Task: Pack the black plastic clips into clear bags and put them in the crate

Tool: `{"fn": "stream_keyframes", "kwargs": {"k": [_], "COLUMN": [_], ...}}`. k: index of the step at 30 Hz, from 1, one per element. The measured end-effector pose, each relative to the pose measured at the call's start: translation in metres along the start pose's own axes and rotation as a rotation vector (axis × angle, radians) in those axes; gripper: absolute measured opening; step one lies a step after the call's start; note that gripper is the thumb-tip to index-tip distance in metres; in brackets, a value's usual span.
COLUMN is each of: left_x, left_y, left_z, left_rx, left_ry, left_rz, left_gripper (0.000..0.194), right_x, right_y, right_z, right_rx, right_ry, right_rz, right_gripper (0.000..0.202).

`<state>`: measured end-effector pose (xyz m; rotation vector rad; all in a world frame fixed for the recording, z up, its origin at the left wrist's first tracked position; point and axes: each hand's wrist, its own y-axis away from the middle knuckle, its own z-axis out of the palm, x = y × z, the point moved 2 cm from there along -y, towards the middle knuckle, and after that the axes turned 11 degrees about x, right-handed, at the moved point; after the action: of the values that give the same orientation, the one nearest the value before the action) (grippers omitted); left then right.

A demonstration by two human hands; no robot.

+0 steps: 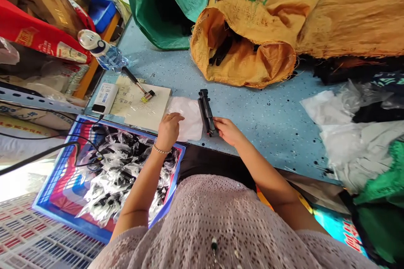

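A black, elongated, bracket-like part (205,111) stands at a slant over the speckled blue table (255,96). My right hand (229,130) grips its lower right side between thumb and fingers. To its left lies a stack of thin clear plastic bags (191,119). My left hand (169,129), with a beaded bracelet at the wrist, is closed over the left edge of these bags, fingers bent and drawn together. Its fingertips seem to pinch the film, though the thumb is partly hidden.
A blue basket (181,151) full of bagged black parts stands at the lower left. Cardboard sheets (132,113), a black-handled tool (134,77), a white box (105,97) and a water bottle (110,56) sit left. Open orange (246,71) and green sacks (142,17) lie behind.
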<state>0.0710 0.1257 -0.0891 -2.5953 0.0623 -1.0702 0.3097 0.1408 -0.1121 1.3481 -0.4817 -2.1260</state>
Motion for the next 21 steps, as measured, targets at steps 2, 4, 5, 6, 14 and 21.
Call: {"fn": "stream_keyframes", "kwargs": {"k": [2,4,5,6,14,21], "left_x": [-0.001,-0.005,-0.008,-0.010,0.024,0.047], "left_y": [-0.002,-0.005,-0.006,-0.007,0.024,0.040], "left_z": [0.002,0.005,0.006,0.005,-0.012,-0.003], "left_rx": [-0.040,-0.053,-0.054,-0.051,-0.078,-0.006], "left_ry": [-0.045,-0.002,0.030,0.056,-0.027,0.054], "left_rz": [0.055,0.023,0.005,-0.004,0.456,0.479], "left_gripper": [0.039,0.045,0.048,0.050,0.064,0.066], "right_x": [-0.003,0.002,0.007,0.013,0.037,0.030], "right_y": [0.015,0.025,0.026,0.024,-0.009,0.003], "right_z": [-0.007,-0.008,-0.007,-0.006,0.002,0.010], "right_rx": [-0.110,-0.267,-0.326,-0.356,-0.330,0.058], "right_ry": [0.011,0.029,0.033,0.028,-0.130,-0.234], "right_rz": [0.013,0.117,0.195,0.277,0.515,0.094], "right_gripper": [0.031,0.033,0.033,0.030,0.021,0.021]}}
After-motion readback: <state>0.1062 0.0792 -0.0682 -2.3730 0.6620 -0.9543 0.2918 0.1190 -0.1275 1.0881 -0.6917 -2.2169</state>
